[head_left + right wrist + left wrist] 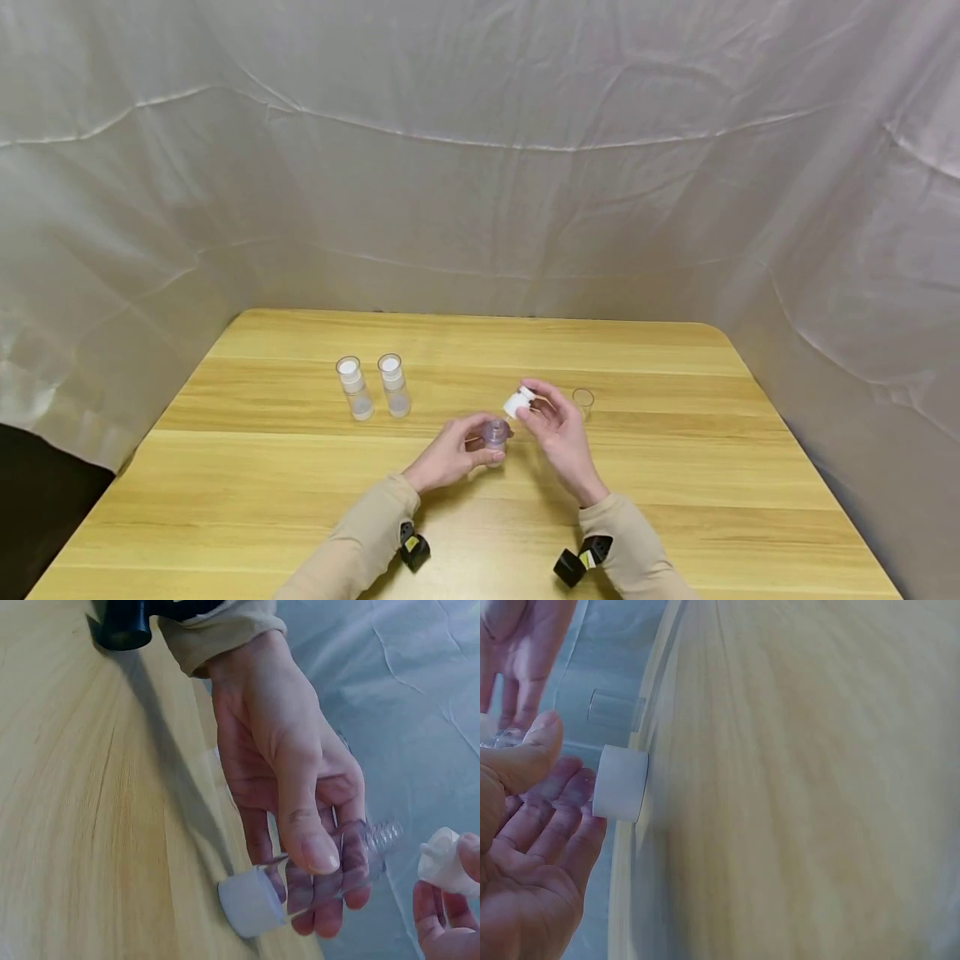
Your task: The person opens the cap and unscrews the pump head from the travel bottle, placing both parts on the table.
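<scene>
Two bottles (pixel 356 390) (pixel 395 386), a narrow gap between them, stand in the way beyond the left hand (pixel 456 452). A clear tube (pixel 583 406) stands just beside the right hand (pixel 561 437); right of it, a hand could pass across the table (pixel 697 442).

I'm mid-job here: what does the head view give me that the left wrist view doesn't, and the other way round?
Only head: two standing bottles, plus the whole white top held by the right hand.

Only left wrist: the inner side of the left hand's fingers, and a plain side look at the held bottle's white base, which the head view mostly hides.

Both: the two hands, the clear bottle gripped in the left, the clear cylinder and the wooden table.
</scene>
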Demonstrator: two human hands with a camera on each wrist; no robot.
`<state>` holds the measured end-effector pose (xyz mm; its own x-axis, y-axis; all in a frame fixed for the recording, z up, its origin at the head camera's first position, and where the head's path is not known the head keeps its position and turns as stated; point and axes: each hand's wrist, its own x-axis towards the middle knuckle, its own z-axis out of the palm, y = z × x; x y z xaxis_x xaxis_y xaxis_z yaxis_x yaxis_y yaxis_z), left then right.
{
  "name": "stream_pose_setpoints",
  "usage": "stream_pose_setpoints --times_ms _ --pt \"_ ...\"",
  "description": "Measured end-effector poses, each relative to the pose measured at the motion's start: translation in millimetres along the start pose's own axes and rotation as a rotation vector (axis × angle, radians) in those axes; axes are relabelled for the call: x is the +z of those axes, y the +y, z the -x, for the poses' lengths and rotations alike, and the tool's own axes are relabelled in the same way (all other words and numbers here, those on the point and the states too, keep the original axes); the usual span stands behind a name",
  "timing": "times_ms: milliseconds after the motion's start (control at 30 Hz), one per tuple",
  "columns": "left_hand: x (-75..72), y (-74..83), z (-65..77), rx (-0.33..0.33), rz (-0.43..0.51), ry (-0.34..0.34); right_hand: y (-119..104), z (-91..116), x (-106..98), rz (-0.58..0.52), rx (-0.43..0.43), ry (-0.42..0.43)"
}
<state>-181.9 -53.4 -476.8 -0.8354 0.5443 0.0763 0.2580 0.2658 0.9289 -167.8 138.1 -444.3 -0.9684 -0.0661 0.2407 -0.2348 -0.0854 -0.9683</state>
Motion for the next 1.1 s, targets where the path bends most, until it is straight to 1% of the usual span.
stream_pose_setpoints --times_ms 100,233,400,533,700,933,1000,1100 --pt "0.5 -0.2 -0.2 -0.009 0.018 -0.002 3.4 -1.7 -2.8 -0.014 0.055 0.043" --pt "0.7 -0.3 0.0 -0.017 0.03 -0.006 8.8 -3.4 -5.8 0.012 0.111 0.076" --pt "0.5 -0.4 0.2 -0.017 0.045 -0.014 15.2 -4.5 -9.5 0.086 0.172 0.071" --pt "0.5 -1.0 0.5 -0.022 0.056 -0.015 20.4 -5.7 -12.2 0.171 0.219 0.044" --pt "0.5 -2.3 0.3 -0.007 0.053 -0.012 29.0 -11.7 -14.5 0.333 0.22 -0.002" --pt "1.5 -2.7 0.9 0.004 0.07 -0.019 39.2 -26.3 -16.3 0.643 0.197 -0.06" --pt "1.4 -2.4 0.7 0.008 0.073 -0.02 39.9 -30.3 -16.6 0.703 0.195 -0.081" --pt "1.0 -2.0 0.1 0.015 0.085 -0.024 39.9 -34.9 -17.6 0.757 0.212 -0.098"
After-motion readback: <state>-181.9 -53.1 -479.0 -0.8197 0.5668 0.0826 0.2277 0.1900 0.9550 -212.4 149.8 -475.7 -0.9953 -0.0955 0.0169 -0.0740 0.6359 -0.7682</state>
